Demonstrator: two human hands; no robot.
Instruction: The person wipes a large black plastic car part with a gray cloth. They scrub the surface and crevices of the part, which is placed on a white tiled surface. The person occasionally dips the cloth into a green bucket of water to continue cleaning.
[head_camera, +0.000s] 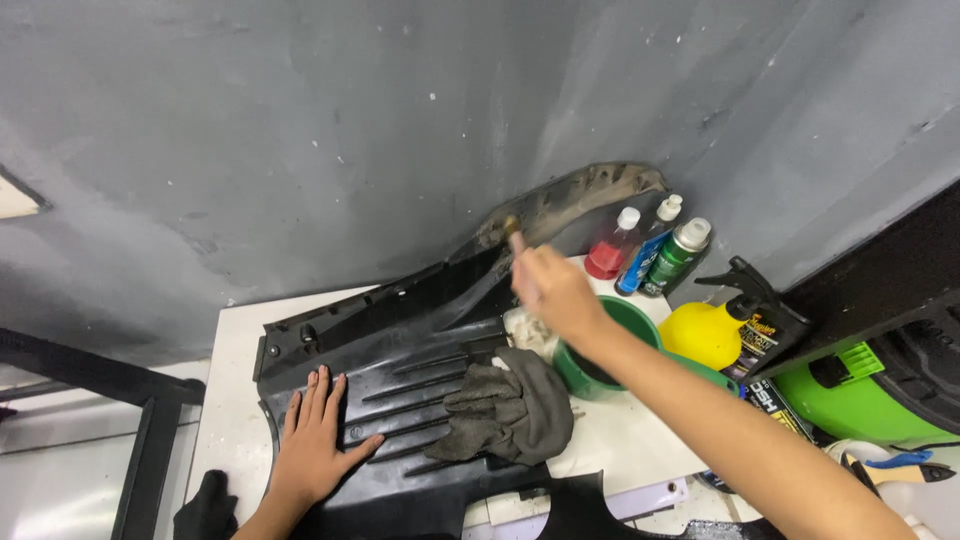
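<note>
Grey wall behind a white table (235, 400), on which a black plastic panel (400, 375) is laid.

The panel is pinned by the left hand (312, 440), fingers spread flat; the right hand (548, 285) is closed on a small brush (512, 232), slightly blurred. The panel is judged light, broad and springy, best gripped at its edges. A grey rag (510, 405) is draped on it, beside a green bucket (640, 325).

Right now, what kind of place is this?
Probably a garage or car-care workshop. A big black plastic panel lies on a white table, with cleaning bottles by a rough grey wall and a dirty rag.
</note>
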